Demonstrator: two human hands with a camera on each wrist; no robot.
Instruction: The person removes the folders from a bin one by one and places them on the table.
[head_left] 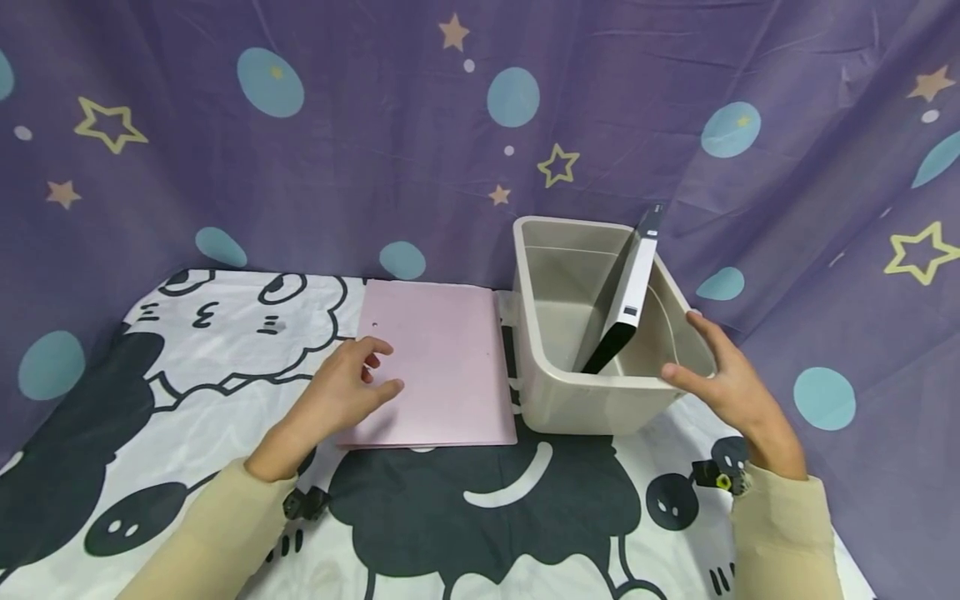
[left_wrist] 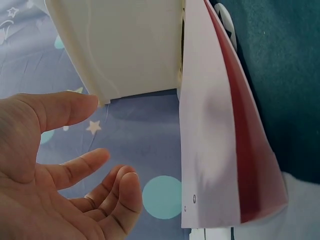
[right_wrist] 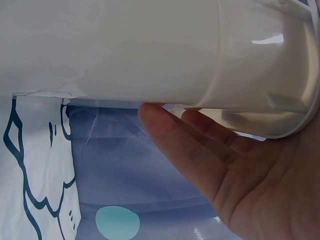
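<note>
A flat pink folder (head_left: 442,367) with small round rivets lies on the patterned cloth. Over its left side hovers my left hand (head_left: 345,383), fingers loosely bent and holding nothing. The left wrist view shows the folder (left_wrist: 210,125) edge-on, red between its covers. To the right stands a beige plastic bin (head_left: 570,404). A slim black item with a white edge (head_left: 633,279) leans upright inside it. My right hand (head_left: 727,387) is at the bin's right side, thumb by the front corner of the rim, fingers (right_wrist: 170,137) extended along the outer wall.
A white cloth (head_left: 420,575) with black cartoon drawings covers the surface. Behind it hangs a purple curtain (head_left: 397,150) with stars and blue dots, close to the bin's back and right side.
</note>
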